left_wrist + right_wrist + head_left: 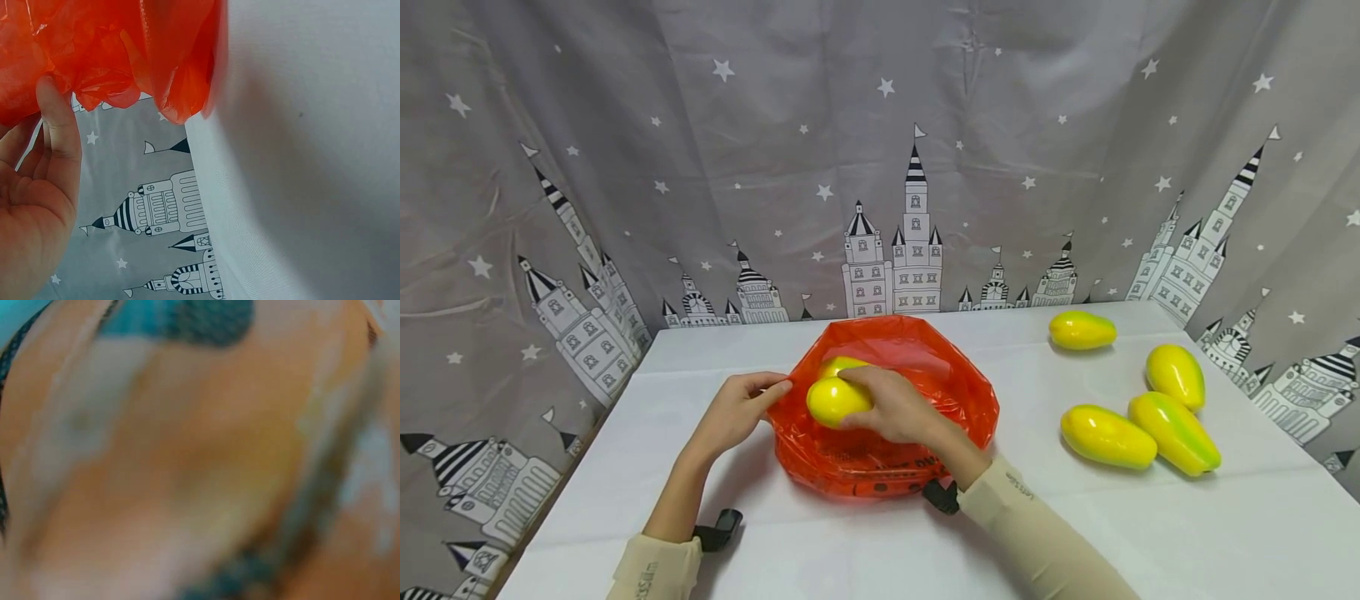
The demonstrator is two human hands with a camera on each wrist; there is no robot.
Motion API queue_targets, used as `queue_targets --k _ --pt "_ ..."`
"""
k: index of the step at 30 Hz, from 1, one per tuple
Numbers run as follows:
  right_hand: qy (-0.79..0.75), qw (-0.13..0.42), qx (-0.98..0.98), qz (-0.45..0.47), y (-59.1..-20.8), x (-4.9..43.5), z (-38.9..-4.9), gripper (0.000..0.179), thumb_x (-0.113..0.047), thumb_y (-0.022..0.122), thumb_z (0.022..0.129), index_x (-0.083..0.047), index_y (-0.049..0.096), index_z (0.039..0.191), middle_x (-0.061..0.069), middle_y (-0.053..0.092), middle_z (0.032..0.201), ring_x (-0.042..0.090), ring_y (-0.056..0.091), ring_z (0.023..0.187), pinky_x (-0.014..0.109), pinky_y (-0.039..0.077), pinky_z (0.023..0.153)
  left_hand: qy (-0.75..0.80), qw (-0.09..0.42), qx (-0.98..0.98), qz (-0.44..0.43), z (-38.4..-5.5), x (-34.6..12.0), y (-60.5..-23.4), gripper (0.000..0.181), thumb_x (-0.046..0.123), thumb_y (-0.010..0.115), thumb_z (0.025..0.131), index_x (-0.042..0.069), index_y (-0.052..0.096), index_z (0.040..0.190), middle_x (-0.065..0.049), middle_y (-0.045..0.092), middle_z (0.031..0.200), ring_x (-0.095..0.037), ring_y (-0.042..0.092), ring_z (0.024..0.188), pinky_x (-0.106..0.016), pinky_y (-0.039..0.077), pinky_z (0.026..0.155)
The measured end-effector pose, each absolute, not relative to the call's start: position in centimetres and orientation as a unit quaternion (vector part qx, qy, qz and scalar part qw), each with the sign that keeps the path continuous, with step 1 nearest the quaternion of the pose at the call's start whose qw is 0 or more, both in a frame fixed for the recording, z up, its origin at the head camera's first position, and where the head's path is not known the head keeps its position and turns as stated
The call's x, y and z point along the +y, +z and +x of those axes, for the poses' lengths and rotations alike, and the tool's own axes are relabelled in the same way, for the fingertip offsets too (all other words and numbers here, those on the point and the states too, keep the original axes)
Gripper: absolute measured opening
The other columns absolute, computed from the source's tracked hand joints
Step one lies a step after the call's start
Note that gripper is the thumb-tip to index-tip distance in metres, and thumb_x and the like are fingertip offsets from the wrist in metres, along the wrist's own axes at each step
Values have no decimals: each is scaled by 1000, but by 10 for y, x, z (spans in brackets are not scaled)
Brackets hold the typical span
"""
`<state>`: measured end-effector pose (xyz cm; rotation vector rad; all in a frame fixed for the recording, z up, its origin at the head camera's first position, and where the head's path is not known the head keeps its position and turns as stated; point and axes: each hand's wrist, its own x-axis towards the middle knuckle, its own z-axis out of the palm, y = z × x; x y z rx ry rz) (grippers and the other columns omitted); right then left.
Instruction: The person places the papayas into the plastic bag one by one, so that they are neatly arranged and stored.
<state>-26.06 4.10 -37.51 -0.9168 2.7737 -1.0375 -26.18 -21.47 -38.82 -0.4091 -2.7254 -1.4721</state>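
A red plastic bag (955, 392) lies with its mouth spread wide on the white table. My left hand (737, 410) pinches the bag's left rim between thumb and fingers; in the left wrist view the crinkled bag edge (181, 81) hangs beside that hand. Within the bag's mouth, my right hand (891, 406) grips a glossy yellow papaya (835, 402), its rounded end pointing left. Just behind it shows part of another yellow papaya (842, 364), mostly hidden. The right wrist view is a blur of orange film, so the fingers cannot be made out there.
On the right of the table (1045, 533) lie several yellow-green papayas: one at the back (1082, 330), one at the far right (1176, 377), and two touching nearer the front, including the left one (1108, 436). A grey castle-print curtain (880, 158) hangs behind.
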Motion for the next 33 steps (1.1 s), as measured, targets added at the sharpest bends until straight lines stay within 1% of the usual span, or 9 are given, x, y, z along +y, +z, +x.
queue_targets --k 6,10,15,18,22,29,33 --pt "-326 39 898 -293 -381 39 -263 64 -29 78 87 -13 52 144 0 55 139 20 49 125 39 39 106 -472 2 -872 -125 -262 -215 -387 39 26 58 101 -6 65 122 -18 69 110 -23 65 82 -28 56 69" --pt "-319 49 901 -289 -382 37 -263 65 -30 77 87 -15 50 145 -1 56 138 19 50 123 39 40 106 -475 -1 -871 -127 -262 -215 -387 39 25 57 101 -7 64 123 -19 68 111 -23 65 82 -27 56 69" --pt "-316 56 905 -280 -384 36 -262 66 -29 77 87 -13 50 145 1 57 136 20 52 120 39 41 105 -476 -2 -870 -129 -263 -214 -388 39 24 57 102 -8 63 124 -20 68 112 -22 65 81 -27 56 67" --pt "-314 54 905 -281 -387 35 -263 65 -28 77 87 -11 50 143 2 57 135 20 52 120 38 42 104 -479 -4 -869 -127 -264 -214 -388 39 23 57 102 -8 63 124 -20 68 111 -22 65 81 -27 56 67" --pt "-303 45 907 -288 -389 34 -265 63 -28 77 87 -10 52 142 2 57 136 20 52 122 38 40 106 -478 -3 -868 -131 -263 -214 -388 39 23 57 102 -9 63 123 -19 69 110 -22 65 79 -27 56 67" --pt "-284 36 912 -294 -389 32 -265 62 -30 76 88 -11 52 142 4 55 137 22 50 124 38 37 108 -473 2 -871 -129 -264 -216 -387 40 27 58 101 -7 65 122 -18 69 108 -23 65 79 -28 57 69" --pt "-278 24 917 -285 -392 30 -265 62 -31 76 88 -13 53 142 8 54 134 23 51 120 39 40 105 -476 2 -870 -129 -264 -216 -389 40 27 59 101 -6 65 122 -18 69 109 -24 65 80 -29 57 69"
